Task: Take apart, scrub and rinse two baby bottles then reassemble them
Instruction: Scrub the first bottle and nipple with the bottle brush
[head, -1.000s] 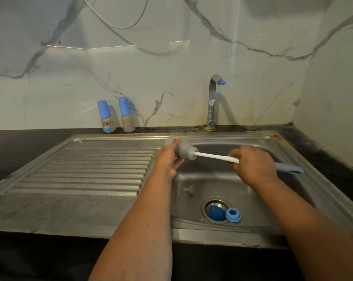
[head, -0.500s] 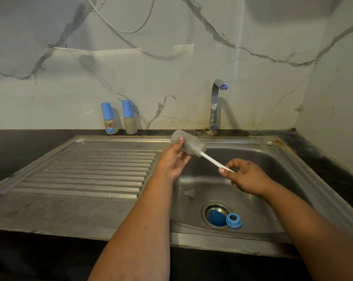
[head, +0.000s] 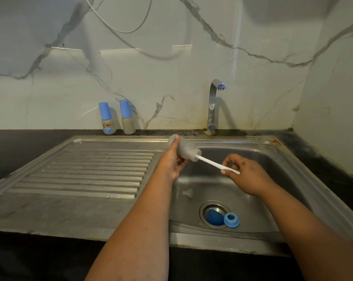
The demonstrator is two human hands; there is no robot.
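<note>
From the head camera, the left hand [head: 172,165] is curled round a frosted, translucent plastic baby bottle body [head: 183,149], holding it tilted over the left edge of the stainless steel sink basin [head: 273,179], base up and to the left, open mouth down and to the right. A thin white plastic brush handle [head: 212,163] sticks out of that mouth and slants down to the right hand [head: 246,175], whose thumb and fingers pinch the handle near its end; the brush head is inside the bottle and cannot be made out. On the basin floor a small clear silicone teat [head: 187,193] lies left of the round metal drain [head: 214,207]. A blue plastic cap [head: 212,217] sits in the drain opening, and a blue plastic screw ring [head: 231,220] lies touching the drain's right rim. The ribbed steel draining board [head: 90,171] extends left of the basin. Behind it, on the dark table [head: 29,142] against the white marble-veined wall [head: 171,88], stand two small frosted bottles with blue caps, upright and just beside each other: the left bottle [head: 107,118] carries a coloured printed label, the right bottle [head: 127,117] looks plain. A chrome curved tap [head: 213,106] with a blue tip rises behind the basin, and no water shows at its spout. A thin grey cable [head: 119,27] loops across the upper wall.
</note>
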